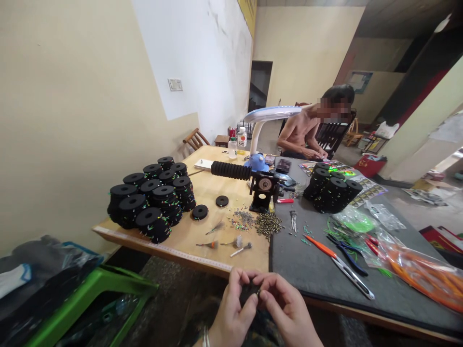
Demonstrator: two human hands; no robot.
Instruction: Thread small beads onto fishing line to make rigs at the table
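Just in front of the table edge, my left hand (236, 308) and my right hand (284, 306) meet with their fingertips pinched together. Between the thumbs and fingers shows a small dark-gold piece (258, 291); its exact kind is too small to make out. It resembles the pieces in the heap of small dark-and-gold beads or weights (268, 224) on the table beyond. Nearer my hands on the wood lie a white-handled tool (240, 249), an orange-tipped bristly bundle (208, 245) and loose coloured bits (239, 225).
Stacked black foam spools (152, 221) stand at left, more spools (331, 193) at right. A black winding device (263, 188) and a lamp (256, 164) stand mid-table. Orange tweezers (340, 265) and pliers (347, 253) lie on the grey mat (307, 270). A person (304, 130) sits opposite.
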